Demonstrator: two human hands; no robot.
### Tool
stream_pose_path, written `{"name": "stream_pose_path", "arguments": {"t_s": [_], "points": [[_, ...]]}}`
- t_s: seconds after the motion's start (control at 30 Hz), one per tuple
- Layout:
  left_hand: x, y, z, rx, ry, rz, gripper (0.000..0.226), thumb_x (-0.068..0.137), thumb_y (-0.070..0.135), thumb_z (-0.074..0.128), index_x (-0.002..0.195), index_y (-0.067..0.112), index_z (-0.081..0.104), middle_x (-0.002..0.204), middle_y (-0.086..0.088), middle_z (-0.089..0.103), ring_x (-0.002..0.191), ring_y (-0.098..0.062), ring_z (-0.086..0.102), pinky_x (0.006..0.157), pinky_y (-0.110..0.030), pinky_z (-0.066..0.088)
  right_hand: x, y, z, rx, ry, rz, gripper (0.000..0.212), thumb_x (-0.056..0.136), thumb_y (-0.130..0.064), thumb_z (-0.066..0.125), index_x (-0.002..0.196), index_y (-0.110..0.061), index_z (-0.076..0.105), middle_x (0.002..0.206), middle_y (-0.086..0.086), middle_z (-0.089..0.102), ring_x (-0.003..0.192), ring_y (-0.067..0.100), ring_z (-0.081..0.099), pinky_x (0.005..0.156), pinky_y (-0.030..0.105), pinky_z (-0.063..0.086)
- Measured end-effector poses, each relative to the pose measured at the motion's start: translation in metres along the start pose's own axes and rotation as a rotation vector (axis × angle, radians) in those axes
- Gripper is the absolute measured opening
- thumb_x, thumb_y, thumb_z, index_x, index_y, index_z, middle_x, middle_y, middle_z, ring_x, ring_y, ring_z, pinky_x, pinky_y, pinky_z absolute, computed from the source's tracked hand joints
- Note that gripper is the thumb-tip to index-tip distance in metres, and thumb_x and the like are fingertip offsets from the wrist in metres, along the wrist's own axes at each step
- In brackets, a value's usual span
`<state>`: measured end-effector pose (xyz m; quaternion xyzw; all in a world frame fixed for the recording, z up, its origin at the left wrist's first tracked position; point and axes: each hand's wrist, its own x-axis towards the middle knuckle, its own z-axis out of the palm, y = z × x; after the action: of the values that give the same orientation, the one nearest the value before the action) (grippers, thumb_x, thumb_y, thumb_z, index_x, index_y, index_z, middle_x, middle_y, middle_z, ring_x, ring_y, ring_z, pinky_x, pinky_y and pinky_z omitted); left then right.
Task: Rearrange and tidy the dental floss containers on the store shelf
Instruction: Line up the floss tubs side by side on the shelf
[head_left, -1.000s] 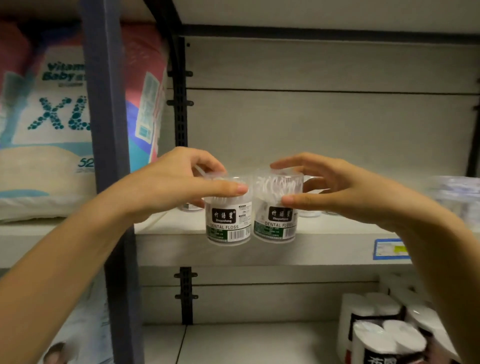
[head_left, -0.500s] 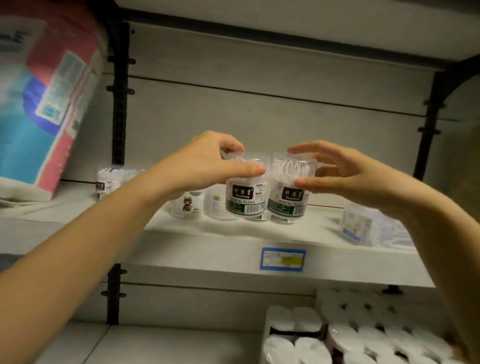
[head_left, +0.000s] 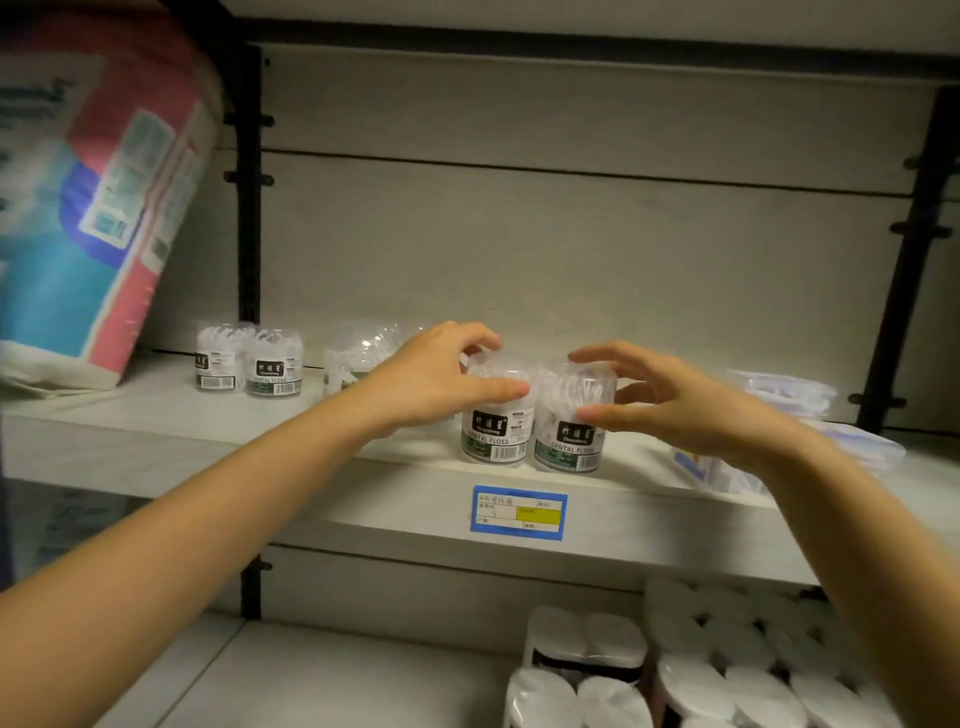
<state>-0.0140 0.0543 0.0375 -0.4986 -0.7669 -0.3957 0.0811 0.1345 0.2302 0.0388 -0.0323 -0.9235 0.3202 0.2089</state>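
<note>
Two clear dental floss tubs stand side by side near the front edge of the white shelf (head_left: 363, 499). My left hand (head_left: 436, 374) grips the top of the left tub (head_left: 496, 431), thumb across its front. My right hand (head_left: 670, 400) wraps the top of the right tub (head_left: 569, 441), thumb on its label. Both tubs rest on the shelf board. Two more floss tubs (head_left: 249, 366) stand at the back left. Another clear tub (head_left: 358, 353) sits behind my left wrist, partly hidden.
A large pink and blue diaper pack (head_left: 98, 208) leans at the shelf's left end. Flat clear packets (head_left: 789, 395) lie at the right. A blue price tag (head_left: 518, 513) is on the shelf edge. Wrapped white rolls (head_left: 675, 670) fill the lower shelf at right.
Both hands have carried the two tubs from in front of the shelf edge rightward and down onto the shelf board. The camera has turned right, and more of the shelf now shows.
</note>
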Motion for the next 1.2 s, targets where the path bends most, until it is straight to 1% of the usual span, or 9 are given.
{"name": "stream_pose_path", "arguments": {"t_s": [0.13, 0.23, 0.33, 0.43, 0.57, 0.77, 1.03, 1.13, 1.2], "points": [[-0.002, -0.003, 0.001, -0.043, -0.044, -0.008, 0.048, 0.073, 0.052, 0.066, 0.115, 0.031, 0.056, 0.119, 0.003, 0.054, 0.094, -0.012, 0.055, 0.075, -0.027, 0.047, 0.001, 0.003, 0.000, -0.019, -0.022, 0.024, 0.050, 0.079, -0.033, 0.066, 0.125, -0.040, 0.046, 0.128, -0.007, 0.053, 0.096, 0.002, 0.061, 0.071, 0.016, 0.052], [-0.005, -0.004, 0.000, 0.033, -0.081, 0.012, 0.050, 0.074, 0.059, 0.060, 0.117, 0.034, 0.054, 0.122, 0.006, 0.051, 0.102, -0.010, 0.052, 0.083, -0.029, 0.045, -0.003, -0.001, 0.004, -0.095, -0.037, 0.025, 0.053, 0.076, -0.047, 0.060, 0.126, -0.041, 0.043, 0.134, -0.010, 0.049, 0.103, 0.000, 0.056, 0.073, 0.013, 0.049], [-0.011, -0.002, -0.008, 0.228, 0.027, 0.139, 0.056, 0.077, 0.059, 0.055, 0.127, 0.034, 0.048, 0.120, 0.013, 0.043, 0.106, -0.005, 0.044, 0.087, -0.024, 0.035, -0.007, -0.006, 0.004, -0.339, 0.187, -0.068, 0.064, 0.070, -0.061, 0.054, 0.128, -0.035, 0.046, 0.134, -0.011, 0.046, 0.114, 0.008, 0.049, 0.088, 0.025, 0.046], [-0.018, 0.000, -0.014, 0.351, 0.108, 0.312, 0.040, 0.083, 0.046, 0.059, 0.119, 0.030, 0.058, 0.113, 0.012, 0.054, 0.103, -0.003, 0.047, 0.086, -0.020, 0.034, -0.010, -0.013, 0.008, -0.498, 0.355, -0.173, 0.043, 0.078, -0.053, 0.056, 0.115, -0.033, 0.059, 0.120, -0.011, 0.059, 0.103, 0.008, 0.054, 0.089, 0.034, 0.049], [-0.013, 0.001, -0.008, 0.473, 0.130, 0.346, 0.032, 0.085, 0.037, 0.061, 0.114, 0.026, 0.064, 0.110, 0.007, 0.061, 0.105, -0.012, 0.053, 0.092, -0.031, 0.038, -0.006, -0.010, 0.018, -0.586, 0.425, -0.154, 0.028, 0.081, -0.046, 0.061, 0.106, -0.033, 0.065, 0.110, -0.010, 0.067, 0.098, 0.013, 0.060, 0.081, 0.032, 0.049], [0.004, -0.006, 0.003, 0.486, 0.174, 0.304, 0.032, 0.085, 0.033, 0.061, 0.115, 0.024, 0.064, 0.109, 0.004, 0.062, 0.104, -0.015, 0.053, 0.088, -0.029, 0.035, 0.010, 0.000, 0.022, -0.611, 0.454, -0.107, 0.027, 0.085, -0.041, 0.060, 0.109, -0.032, 0.064, 0.113, -0.006, 0.068, 0.101, 0.021, 0.061, 0.079, 0.033, 0.046], [0.011, -0.010, 0.009, 0.439, 0.210, 0.280, 0.032, 0.083, 0.032, 0.064, 0.114, 0.023, 0.065, 0.107, 0.004, 0.064, 0.098, -0.015, 0.056, 0.088, -0.028, 0.035, 0.018, 0.009, 0.024, -0.631, 0.463, -0.069, 0.028, 0.086, -0.043, 0.057, 0.112, -0.033, 0.062, 0.115, -0.007, 0.067, 0.103, 0.022, 0.061, 0.079, 0.035, 0.047], [0.008, -0.011, 0.008, 0.485, 0.204, 0.283, 0.038, 0.086, 0.036, 0.059, 0.122, 0.024, 0.060, 0.117, 0.004, 0.061, 0.109, -0.014, 0.052, 0.097, -0.030, 0.031, 0.015, 0.008, 0.028, -0.631, 0.424, -0.066, 0.037, 0.088, -0.044, 0.053, 0.122, -0.030, 0.057, 0.128, -0.006, 0.060, 0.117, 0.019, 0.053, 0.091, 0.036, 0.044], [0.001, -0.012, 0.005, 0.493, 0.254, 0.293, 0.040, 0.088, 0.037, 0.057, 0.126, 0.022, 0.057, 0.120, 0.003, 0.059, 0.113, -0.015, 0.050, 0.097, -0.030, 0.031, 0.005, 0.006, 0.036, -0.596, 0.470, -0.107, 0.043, 0.088, -0.044, 0.051, 0.128, -0.029, 0.052, 0.136, -0.006, 0.052, 0.125, 0.016, 0.045, 0.099, 0.036, 0.038]]}}
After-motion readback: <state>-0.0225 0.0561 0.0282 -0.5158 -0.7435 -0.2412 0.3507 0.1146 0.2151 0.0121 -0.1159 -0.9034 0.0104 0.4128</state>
